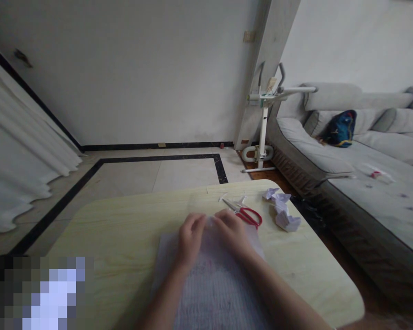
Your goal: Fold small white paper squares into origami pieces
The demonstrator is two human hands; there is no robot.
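Note:
A large sheet of paper [209,288] with lines of faint print or writing lies on the pale wooden table, running toward me. At its far edge, my left hand [192,231] and my right hand [230,229] are close together, fingers curled and pinching. A small whitish bit shows between the fingertips, likely the paper's edge, though blur hides the detail. Just beyond my right hand rest scissors [248,215] with red handles, blades pointing left. Thin white paper scraps [241,200] lie by the blades. Folded white paper pieces [286,220] sit at the table's right side.
The table [117,238] has rounded corners. A grey sofa [385,183] with a dark blue bag [342,128] stands to the right. Behind the table is a white exercise machine [263,123] near the wall. A white curtain [17,151] hangs at the left; a blurred patch covers the lower-left corner.

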